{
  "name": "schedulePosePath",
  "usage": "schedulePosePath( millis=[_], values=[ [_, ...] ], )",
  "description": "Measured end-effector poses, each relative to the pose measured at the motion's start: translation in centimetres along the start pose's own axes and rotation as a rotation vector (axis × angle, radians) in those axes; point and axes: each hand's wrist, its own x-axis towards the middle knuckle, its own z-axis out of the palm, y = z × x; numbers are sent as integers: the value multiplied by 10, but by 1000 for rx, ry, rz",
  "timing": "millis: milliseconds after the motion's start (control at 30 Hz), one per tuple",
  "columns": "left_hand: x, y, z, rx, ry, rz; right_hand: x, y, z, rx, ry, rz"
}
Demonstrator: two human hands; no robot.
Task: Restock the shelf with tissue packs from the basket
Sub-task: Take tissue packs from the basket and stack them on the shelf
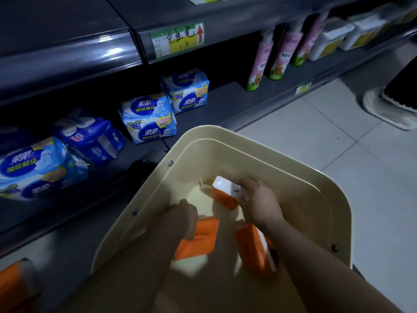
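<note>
While both hands are down in the basket [203,129], three orange tissue packs are seen inside it. The far pack [223,195] is gripped at its white end by the right hand [259,199], fingers curled round it, and it looks tilted up off the basket floor. The left hand [182,215] is laid over the top edge of the flat pack [198,240]. Because of motion blur, it cannot be told whether that pack is gripped or only touched. A third pack [255,251] is stood on its side under the right forearm, untouched.

Step judged: packs being picked out for the shelf [225,102], just beside the basket on the left. To be done well, the flat pack should be pinched across its short sides before lifting, as the soft wrap is likely to slip. Both packs should be lifted clear of the basket wall, then set in the bare gap right of the blue packs [149,118]. A blurred orange pack [13,283] is seen lower left, outside the basket.
</note>
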Motion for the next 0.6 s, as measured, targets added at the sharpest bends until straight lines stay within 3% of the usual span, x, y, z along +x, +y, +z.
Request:
schedulePosePath(
  millis=[133, 300, 433, 600],
  values=[
    [-27, -2, -36, -251, 164, -67, -4, -3, -2, -40, -12, 1],
    [-71, -22, -62, -453, 349, -12, 2, -9, 11, -95, -26, 26],
    [-93, -34, -67, -658, 402, 30, 12, -10, 37, -192, -59, 24],
    [-106, -46, -72, -672, 422, 15, 11, -22, 37, -189, -112, 47]
  ],
)
